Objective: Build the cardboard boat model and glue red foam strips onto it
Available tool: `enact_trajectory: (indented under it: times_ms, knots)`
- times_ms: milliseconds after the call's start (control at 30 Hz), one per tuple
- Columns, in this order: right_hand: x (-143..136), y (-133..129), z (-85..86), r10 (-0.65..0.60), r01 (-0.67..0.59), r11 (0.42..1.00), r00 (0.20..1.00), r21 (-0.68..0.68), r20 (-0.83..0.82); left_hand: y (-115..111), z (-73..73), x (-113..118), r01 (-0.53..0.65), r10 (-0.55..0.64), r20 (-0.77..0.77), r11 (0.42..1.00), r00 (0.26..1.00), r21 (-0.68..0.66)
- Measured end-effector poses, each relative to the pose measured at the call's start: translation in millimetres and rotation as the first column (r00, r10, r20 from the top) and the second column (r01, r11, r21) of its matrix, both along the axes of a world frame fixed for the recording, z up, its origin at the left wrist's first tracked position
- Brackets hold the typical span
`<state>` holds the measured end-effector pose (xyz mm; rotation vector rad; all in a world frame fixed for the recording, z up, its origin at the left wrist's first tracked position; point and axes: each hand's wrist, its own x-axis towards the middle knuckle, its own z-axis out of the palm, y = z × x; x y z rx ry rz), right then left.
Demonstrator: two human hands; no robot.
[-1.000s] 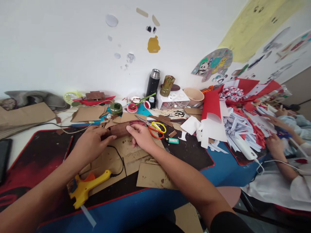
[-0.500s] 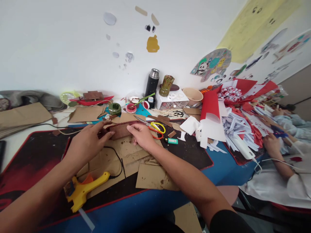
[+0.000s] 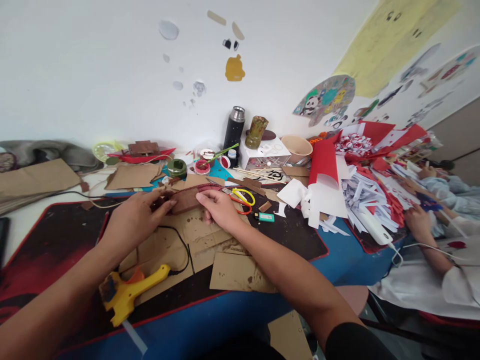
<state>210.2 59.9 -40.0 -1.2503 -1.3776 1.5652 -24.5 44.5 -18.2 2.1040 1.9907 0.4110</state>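
"What have you got there?"

"A brown strip (image 3: 185,200), kept in both grips at once."

"How does your left one stand?"

"My left grip (image 3: 137,215) is narrow, the thumb and fingers closed on the strip's left end."

"And the other?"

"My right grip (image 3: 222,209) is narrow too. Its thumb lies against the near face, towards the right end; the fingers are partly hidden."

"So where is the strip, exactly?"

"Between my two grips, running across from one to the other, its broad face turned towards me. It is over the stained cardboard (image 3: 204,235); whether its lower edge touches, I cannot tell."

"What lies around it?"

"The scissors (image 3: 243,192) are just to the right of my right grip, and the green lighter (image 3: 265,217) is a little farther right, on the dark mat (image 3: 292,242). The yellow glue gun (image 3: 131,292) lies nearer me, towards the front of the counter (image 3: 337,262). Beyond the strip stands a green paint pot (image 3: 177,169)."
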Motion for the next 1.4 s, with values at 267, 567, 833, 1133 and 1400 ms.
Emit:
enact_trajectory:
  times_ms: [267, 567, 833, 1133, 1400]
  knots:
    - [10.1, -0.8, 2.8, 0.080, -0.090, 0.994, 0.986, 0.059, 0.145, 8.4, 0.5, -5.7, 0.011, -0.010, 0.041, 1.000, 0.999, -0.019]
    - [1.8, 12.9, 0.2, 0.043, -0.063, 0.993, 0.981, 0.097, 0.191, 20.6, -11.8, -18.6, 0.267, -0.294, 0.196, 0.951, 0.935, 0.153]
    - [2.6, 11.8, 0.6, 0.035, -0.047, 0.996, 0.990, 0.082, 0.137, 32.9, -14.9, -14.5, 0.255, -0.246, 0.289, 0.967, 0.925, 0.005]
    - [4.1, 17.9, -3.1, 0.078, -0.102, 0.988, 0.978, 0.115, 0.195, 37.3, -9.2, -18.4, 0.266, -0.218, 0.344, 0.959, 0.913, -0.098]
    - [8.8, 15.0, -4.7, 0.124, -0.178, 0.969, 0.950, 0.169, 0.288, 34.2, -13.9, -15.5, 0.289, -0.237, 0.368, 0.953, 0.899, -0.092]
